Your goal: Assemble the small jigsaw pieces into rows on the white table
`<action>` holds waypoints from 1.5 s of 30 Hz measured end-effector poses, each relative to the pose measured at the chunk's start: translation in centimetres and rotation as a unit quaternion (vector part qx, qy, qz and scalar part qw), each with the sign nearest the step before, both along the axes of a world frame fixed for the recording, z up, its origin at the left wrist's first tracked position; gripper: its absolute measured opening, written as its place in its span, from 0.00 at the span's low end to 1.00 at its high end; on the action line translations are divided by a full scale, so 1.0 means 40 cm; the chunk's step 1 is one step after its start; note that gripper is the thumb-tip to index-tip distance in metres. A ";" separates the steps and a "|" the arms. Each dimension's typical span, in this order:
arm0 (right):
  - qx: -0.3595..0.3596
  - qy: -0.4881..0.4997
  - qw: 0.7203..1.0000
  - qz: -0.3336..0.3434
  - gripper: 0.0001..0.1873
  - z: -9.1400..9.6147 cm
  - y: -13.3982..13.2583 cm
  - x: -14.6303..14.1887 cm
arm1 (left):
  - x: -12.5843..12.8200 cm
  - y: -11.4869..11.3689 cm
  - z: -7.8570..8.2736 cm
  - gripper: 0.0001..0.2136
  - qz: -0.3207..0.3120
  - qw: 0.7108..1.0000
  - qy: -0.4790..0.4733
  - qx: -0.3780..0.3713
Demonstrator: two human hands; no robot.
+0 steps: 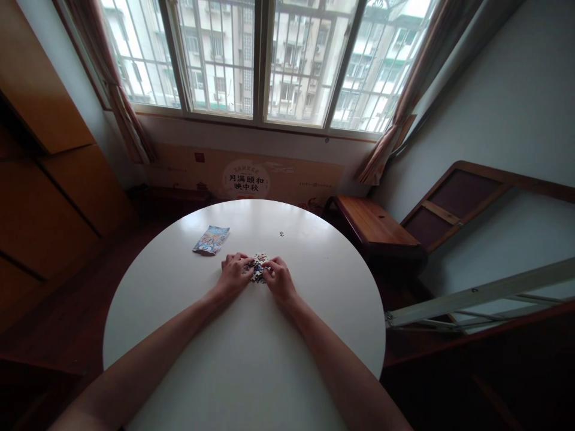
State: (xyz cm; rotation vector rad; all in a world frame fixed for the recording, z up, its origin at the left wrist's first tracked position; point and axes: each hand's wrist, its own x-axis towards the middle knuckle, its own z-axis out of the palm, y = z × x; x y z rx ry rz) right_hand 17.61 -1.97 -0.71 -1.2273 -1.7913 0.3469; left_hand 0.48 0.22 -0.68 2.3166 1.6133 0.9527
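left hand (pixel 236 270) at nine o'clock, right hand (pixel 278 278) at three, curl against puzzle pieces (pixel 259 270); i cannot tell if either grips; hasty sweeping could scatter them.

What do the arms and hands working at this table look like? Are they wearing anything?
These are a person's own arms, with no sleeves in view. The left hand and right hand are ungloved, with ordinary human fingers. The wrists show no watch or bracelet, and no cables or markings can be seen. Rings would be too small to tell.
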 end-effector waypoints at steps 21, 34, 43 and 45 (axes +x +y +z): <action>0.001 0.044 0.998 0.038 0.18 0.023 -0.007 -0.010 | -0.001 -0.008 0.030 0.10 -0.192 0.960 -0.201 0.025; -0.017 0.075 0.996 0.040 0.12 0.028 -0.009 -0.008 | 0.000 -0.008 0.022 0.11 -0.185 0.953 -0.237 -0.046; -0.013 0.080 0.996 0.031 0.05 0.024 -0.004 -0.007 | -0.006 0.004 0.020 0.11 -0.163 0.955 -0.241 -0.050; -0.016 0.079 0.996 0.029 0.04 0.026 -0.004 -0.008 | -0.007 0.003 0.023 0.11 -0.162 0.955 -0.241 -0.056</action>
